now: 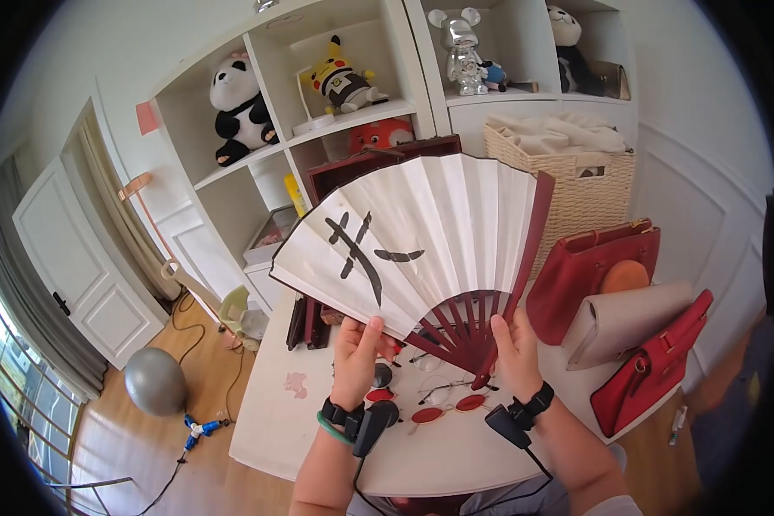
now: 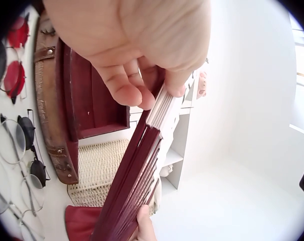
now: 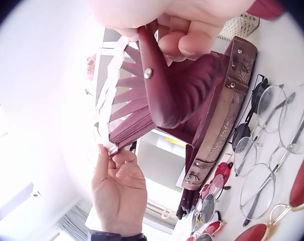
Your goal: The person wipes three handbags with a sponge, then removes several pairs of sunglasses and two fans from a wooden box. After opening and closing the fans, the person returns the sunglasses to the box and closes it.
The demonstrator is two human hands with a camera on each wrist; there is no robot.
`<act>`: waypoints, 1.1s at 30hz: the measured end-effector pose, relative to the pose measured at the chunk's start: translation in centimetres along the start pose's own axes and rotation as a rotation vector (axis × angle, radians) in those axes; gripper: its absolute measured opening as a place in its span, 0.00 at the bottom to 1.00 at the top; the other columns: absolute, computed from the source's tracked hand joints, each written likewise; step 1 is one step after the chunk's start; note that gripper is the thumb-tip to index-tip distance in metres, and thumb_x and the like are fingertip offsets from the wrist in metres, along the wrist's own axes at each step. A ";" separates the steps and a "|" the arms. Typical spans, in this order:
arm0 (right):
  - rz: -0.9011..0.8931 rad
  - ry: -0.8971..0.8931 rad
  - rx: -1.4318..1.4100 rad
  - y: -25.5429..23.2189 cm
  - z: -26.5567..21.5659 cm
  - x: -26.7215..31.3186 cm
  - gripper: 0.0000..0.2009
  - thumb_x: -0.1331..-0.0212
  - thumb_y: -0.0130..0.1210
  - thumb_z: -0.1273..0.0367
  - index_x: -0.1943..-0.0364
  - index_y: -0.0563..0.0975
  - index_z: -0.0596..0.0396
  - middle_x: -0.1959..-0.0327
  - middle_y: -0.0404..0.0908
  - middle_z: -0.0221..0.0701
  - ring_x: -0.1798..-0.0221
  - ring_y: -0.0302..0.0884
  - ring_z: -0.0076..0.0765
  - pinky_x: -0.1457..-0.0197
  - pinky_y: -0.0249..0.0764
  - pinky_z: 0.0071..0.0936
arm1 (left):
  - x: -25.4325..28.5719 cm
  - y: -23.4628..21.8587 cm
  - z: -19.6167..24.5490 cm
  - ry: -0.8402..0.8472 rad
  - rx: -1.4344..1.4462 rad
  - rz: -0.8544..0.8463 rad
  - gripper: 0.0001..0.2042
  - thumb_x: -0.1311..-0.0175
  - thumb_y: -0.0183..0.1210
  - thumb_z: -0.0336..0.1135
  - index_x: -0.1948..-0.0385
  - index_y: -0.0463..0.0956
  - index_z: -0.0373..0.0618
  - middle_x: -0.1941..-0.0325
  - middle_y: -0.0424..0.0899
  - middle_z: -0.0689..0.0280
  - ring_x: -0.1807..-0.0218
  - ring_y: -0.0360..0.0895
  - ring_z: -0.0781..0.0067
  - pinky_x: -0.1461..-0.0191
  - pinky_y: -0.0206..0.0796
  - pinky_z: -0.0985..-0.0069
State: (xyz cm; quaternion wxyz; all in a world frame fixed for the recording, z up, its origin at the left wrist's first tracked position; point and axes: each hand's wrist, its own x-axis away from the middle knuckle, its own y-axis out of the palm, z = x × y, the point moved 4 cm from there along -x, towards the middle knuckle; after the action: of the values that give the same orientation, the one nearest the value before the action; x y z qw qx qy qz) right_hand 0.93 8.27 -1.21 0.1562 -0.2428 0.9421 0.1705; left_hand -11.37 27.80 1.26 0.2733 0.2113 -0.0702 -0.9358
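A folding fan (image 1: 456, 224) with a white pleated leaf, black brush strokes and dark red ribs (image 1: 464, 322) is spread partway in front of me, above the table. My left hand (image 1: 357, 361) pinches its left lower edge between thumb and fingers, where several ribs lie stacked together in the left wrist view. On the other side my right hand (image 1: 516, 357) grips the right outer rib near the pivot end. A metal rivet (image 3: 148, 73) shows just below that hand's fingers in the right wrist view. Under the fan lie several glasses, including a red-lensed pair (image 1: 428, 415).
An open dark red case (image 2: 56, 100) stands behind the fan. Red handbags (image 1: 576, 275) and a beige clutch (image 1: 628, 322) sit at the table's right. Beyond are a wicker basket (image 1: 593, 189) and shelves with plush toys; a grey ball (image 1: 155, 381) is on the floor.
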 end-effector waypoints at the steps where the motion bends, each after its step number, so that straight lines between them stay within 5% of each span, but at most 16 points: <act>1: 0.001 -0.002 0.002 0.0 -0.1 0.1 0.07 0.33 0.46 0.68 0.64 0.66 0.56 0.80 0.71 0.25 0.90 0.62 0.15 0.90 0.58 0.15 | 0.0 0.0 -0.1 -0.017 0.022 -0.023 0.11 0.30 0.49 0.36 0.53 0.68 0.41 0.68 0.77 0.68 0.74 0.71 0.83 0.73 0.65 0.83; 7: -0.293 0.176 -0.020 0.5 -0.4 -0.1 0.11 0.37 0.52 0.72 0.54 0.67 0.58 0.72 0.78 0.31 0.87 0.70 0.19 0.86 0.66 0.16 | -0.1 -0.9 0.2 0.010 0.091 0.012 0.10 0.31 0.50 0.34 0.52 0.67 0.45 0.65 0.78 0.69 0.71 0.70 0.84 0.67 0.64 0.85; 12: -0.193 0.165 -0.122 0.1 0.7 -0.4 0.14 0.36 0.48 0.73 0.49 0.62 0.60 0.61 0.78 0.40 0.77 0.81 0.34 0.76 0.80 0.25 | -0.1 -1.1 0.0 0.032 0.136 -0.094 0.10 0.33 0.53 0.34 0.53 0.69 0.44 0.64 0.78 0.69 0.68 0.70 0.82 0.65 0.64 0.82; 19: -0.084 0.167 -0.221 -0.3 1.1 -0.7 0.11 0.34 0.45 0.70 0.51 0.63 0.59 0.64 0.78 0.38 0.75 0.81 0.32 0.71 0.81 0.27 | 0.1 -1.3 0.4 -0.032 0.175 -0.065 0.06 0.34 0.53 0.34 0.61 0.73 0.43 0.68 0.76 0.70 0.70 0.69 0.80 0.68 0.60 0.79; 33: -0.008 0.214 -0.312 -0.5 1.2 -0.4 0.12 0.33 0.45 0.66 0.50 0.63 0.56 0.62 0.77 0.36 0.73 0.81 0.33 0.69 0.79 0.27 | -1.1 -1.8 -1.1 -0.013 0.312 0.074 0.08 0.30 0.49 0.37 0.58 0.72 0.46 0.65 0.78 0.69 0.70 0.70 0.82 0.66 0.64 0.81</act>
State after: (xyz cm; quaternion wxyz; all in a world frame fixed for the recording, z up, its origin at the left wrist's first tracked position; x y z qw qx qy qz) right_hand 1.80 8.52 -2.27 0.0164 -0.2848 0.9145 0.2870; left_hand -10.94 29.89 0.23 0.2710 0.2426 -0.2240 -0.9042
